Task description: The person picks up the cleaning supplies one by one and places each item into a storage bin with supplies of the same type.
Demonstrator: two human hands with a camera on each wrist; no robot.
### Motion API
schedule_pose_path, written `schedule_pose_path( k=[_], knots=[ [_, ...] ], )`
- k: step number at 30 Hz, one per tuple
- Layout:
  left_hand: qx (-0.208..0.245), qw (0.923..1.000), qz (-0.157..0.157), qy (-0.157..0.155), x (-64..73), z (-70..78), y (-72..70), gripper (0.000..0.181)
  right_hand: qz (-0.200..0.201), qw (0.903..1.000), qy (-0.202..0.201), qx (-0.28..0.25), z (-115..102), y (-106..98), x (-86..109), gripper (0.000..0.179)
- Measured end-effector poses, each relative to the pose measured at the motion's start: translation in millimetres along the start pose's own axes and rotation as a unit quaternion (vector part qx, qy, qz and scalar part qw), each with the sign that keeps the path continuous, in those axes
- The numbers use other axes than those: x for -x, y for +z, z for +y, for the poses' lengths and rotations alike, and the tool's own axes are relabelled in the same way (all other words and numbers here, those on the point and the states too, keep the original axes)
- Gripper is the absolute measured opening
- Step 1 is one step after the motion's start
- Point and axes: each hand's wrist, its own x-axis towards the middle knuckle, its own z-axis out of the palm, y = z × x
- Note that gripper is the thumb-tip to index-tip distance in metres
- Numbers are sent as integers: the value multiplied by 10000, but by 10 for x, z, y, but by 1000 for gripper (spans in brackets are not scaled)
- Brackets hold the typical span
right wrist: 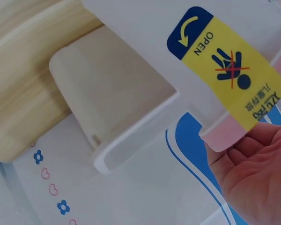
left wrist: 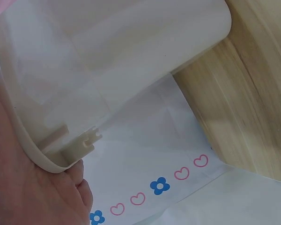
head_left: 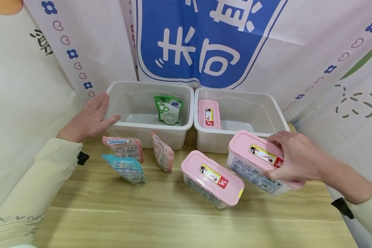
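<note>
My right hand (head_left: 292,155) grips a pink-lidded plastic box (head_left: 251,143) across its lid, thumb on the near side and fingers on the far side. The box is held just in front of the right white bin (head_left: 241,132). Its yellow "OPEN" label (right wrist: 229,70) shows in the right wrist view. A second pink-lidded box (head_left: 210,179) sits on the table to the left of the held one. My left hand (head_left: 88,119) rests on the left rim of the left white bin (head_left: 148,127), fingers straight.
Inside the left bin stands a green-and-white pouch (head_left: 169,110). Another pink-lidded box (head_left: 209,113) lies in the right bin's left end. Two pink pouches (head_left: 162,153) and a blue pouch (head_left: 127,168) stand on the wooden table (head_left: 142,220). Printed cloth (head_left: 105,51) hangs behind.
</note>
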Motion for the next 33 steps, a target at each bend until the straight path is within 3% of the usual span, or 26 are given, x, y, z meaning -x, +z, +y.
schedule_pose_path(
  k=[9, 22, 33],
  knots=[
    [-8, 10000, -12, -23, -18, -8, -14, 99, -103, 9998, 56, -128, -70, -245, -92, 70],
    [-31, 10000, -8, -31, 1, -23, 34, 100, -240, 9992, 273, -167, -150, -579, -261, 75],
    [-80, 9999, 58, 21, -4, -6, 6, 100, -280, 9985, 468, -36, -188, -754, -452, 62]
  ],
)
